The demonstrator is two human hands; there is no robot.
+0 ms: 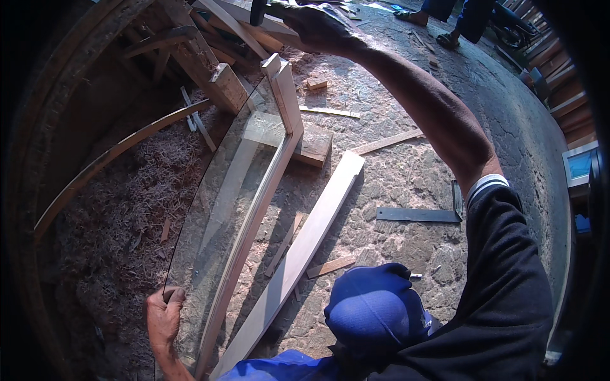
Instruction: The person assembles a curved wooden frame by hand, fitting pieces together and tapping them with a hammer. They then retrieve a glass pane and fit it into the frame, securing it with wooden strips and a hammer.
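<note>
At the lower left, my left hand (164, 317) pinches the edge of a clear glass pane (216, 190). The pane lies alongside a long wooden frame piece (254, 219), joined at its far end to a shorter upright-looking piece (285, 95). A wooden block (313, 145) sits under that corner. My right arm reaches far forward. At the top edge, my right hand (321, 28) is closed on a dark-headed tool that looks like a hammer (258, 11), partly cut off by the picture edge.
A pale planed board (305, 244) lies right of the frame. Beyond it rests a black try square (417, 214). Shavings (152, 178) cover the left ground. A rounded blue cloth shape (375, 311), cap or knee, fills the lower middle. Another person's feet (448, 40) stand top right.
</note>
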